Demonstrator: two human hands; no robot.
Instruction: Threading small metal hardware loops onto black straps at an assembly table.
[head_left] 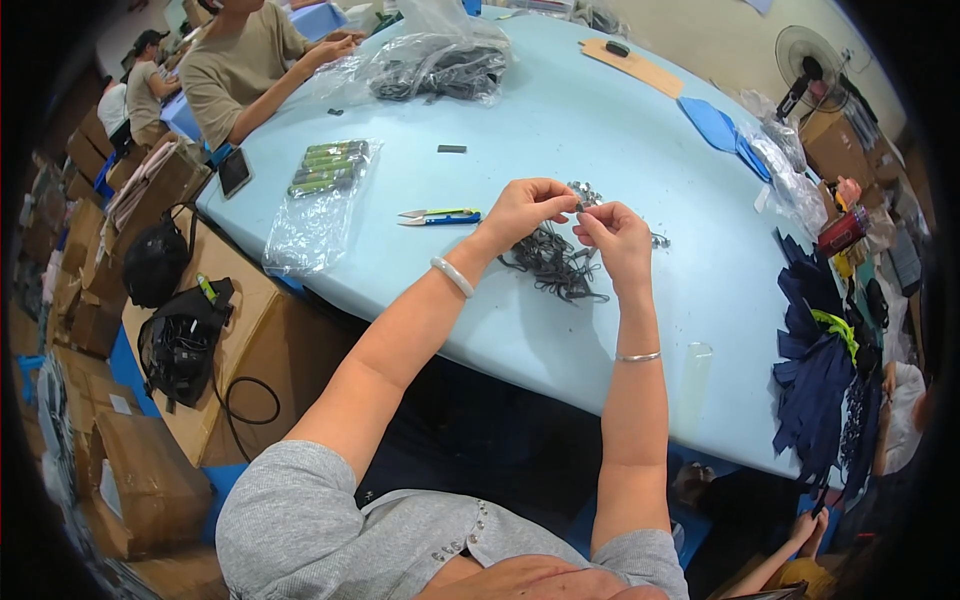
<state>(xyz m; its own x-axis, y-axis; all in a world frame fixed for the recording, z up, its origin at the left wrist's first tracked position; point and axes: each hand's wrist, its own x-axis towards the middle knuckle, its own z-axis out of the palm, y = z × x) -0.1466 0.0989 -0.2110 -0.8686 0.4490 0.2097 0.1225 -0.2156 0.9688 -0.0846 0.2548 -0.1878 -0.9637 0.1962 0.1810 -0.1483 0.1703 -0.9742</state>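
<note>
1. Pinch: my left hand and right hand meet in front of me, both grasping a small piece; its long axis is too tiny to tell.
2. Dark cords lie tangled on the blue table, on my side of that pinch, between my wrists; which hand is nearer, I cannot tell.
3. Silvery bits sit just beyond the pinch.
</note>
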